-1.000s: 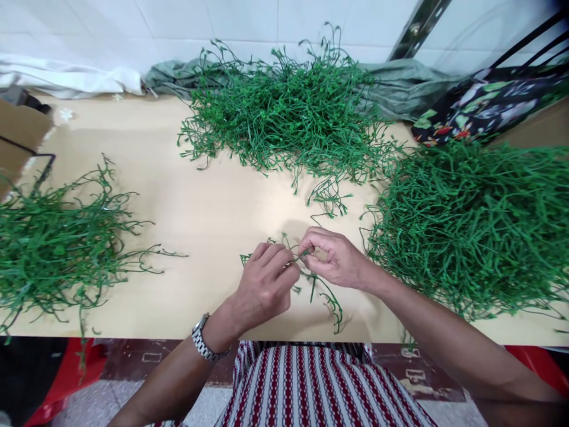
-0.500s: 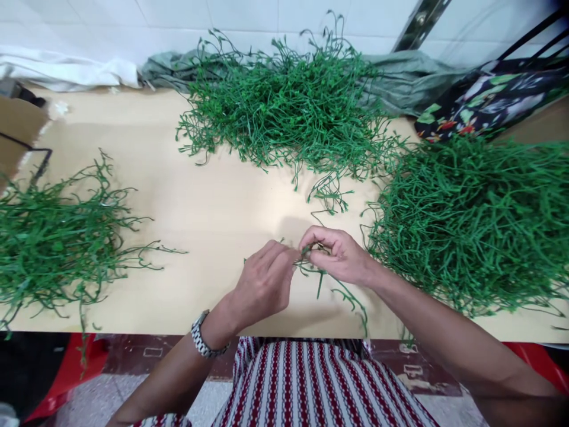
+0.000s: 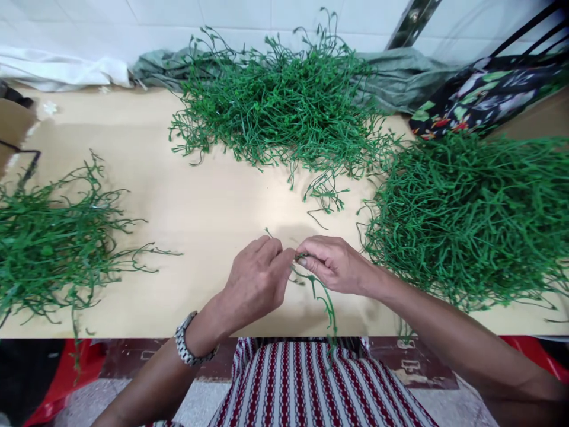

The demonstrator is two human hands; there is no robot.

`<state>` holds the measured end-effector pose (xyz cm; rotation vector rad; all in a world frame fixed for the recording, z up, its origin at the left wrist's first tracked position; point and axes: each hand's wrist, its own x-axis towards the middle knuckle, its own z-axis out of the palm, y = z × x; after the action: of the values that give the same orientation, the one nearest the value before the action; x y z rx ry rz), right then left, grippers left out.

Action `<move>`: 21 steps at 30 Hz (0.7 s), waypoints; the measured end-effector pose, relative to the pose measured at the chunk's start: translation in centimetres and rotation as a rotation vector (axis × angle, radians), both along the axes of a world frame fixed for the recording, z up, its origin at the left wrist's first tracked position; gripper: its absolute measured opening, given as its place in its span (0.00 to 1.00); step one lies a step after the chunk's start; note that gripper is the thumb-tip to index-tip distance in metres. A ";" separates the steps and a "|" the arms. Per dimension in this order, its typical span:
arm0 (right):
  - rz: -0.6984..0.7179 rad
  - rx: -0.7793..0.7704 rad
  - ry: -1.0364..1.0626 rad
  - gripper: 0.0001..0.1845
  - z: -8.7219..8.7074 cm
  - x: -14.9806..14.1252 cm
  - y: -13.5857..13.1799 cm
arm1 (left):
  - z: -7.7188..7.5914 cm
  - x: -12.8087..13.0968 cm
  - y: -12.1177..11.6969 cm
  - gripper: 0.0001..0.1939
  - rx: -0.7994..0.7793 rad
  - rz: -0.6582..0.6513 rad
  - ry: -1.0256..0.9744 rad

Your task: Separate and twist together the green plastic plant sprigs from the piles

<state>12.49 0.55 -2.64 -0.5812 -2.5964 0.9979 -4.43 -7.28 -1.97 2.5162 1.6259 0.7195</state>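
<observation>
Near the front edge of the table, my left hand and my right hand meet fingertip to fingertip. Both are closed in a pinch on a thin green artificial stem, whose branched end hangs down toward the striped shirt. A short green tip pokes out above the left knuckles. Where the fingers join, the stem is mostly hidden. Just beyond the right hand lie a few loose forked stems.
A big heap of green stems lies at the right, another pile along the wall, and a third at the left. A floral cloth bag sits at the back right; a cardboard box stands at the left edge.
My hands have drawn closer together, the right fingers closing more tightly. The hanging stem has swung left and now droops lower, past the table edge. The whole view has shifted slightly.
</observation>
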 end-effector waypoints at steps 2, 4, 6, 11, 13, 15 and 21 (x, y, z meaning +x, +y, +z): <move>0.123 0.195 -0.058 0.10 0.5 0.1 0.2 | 0.4 -0.1 0.0 0.08 0.020 -0.073 0.108; 0.268 0.305 -0.111 0.11 1.0 0.2 0.2 | 0.6 -0.1 0.0 0.09 0.031 -0.207 0.135; 0.394 0.357 -0.172 0.11 1.6 0.3 -0.1 | 0.7 0.0 -0.1 0.09 0.002 -0.378 0.139; 0.517 0.366 -0.279 0.11 2.6 1.4 0.1 | 0.9 -0.5 -0.3 0.09 -0.101 -0.590 0.155; 0.425 0.336 -0.240 0.11 2.7 1.9 0.9 | 1.1 -1.1 0.0 0.11 -0.103 -0.487 0.031; 0.234 0.273 -0.115 0.09 2.5 2.0 1.8 | 1.2 -1.7 0.5 0.11 -0.152 -0.274 -0.203; -0.251 -0.271 0.186 0.09 0.9 -1.1 2.1 | 1.6 -2.0 2.9 0.07 -0.564 0.196 -0.789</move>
<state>11.44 2.70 -1.71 -0.8148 -2.1792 1.2589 -6.43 -4.41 -0.33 1.4306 1.4820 0.9371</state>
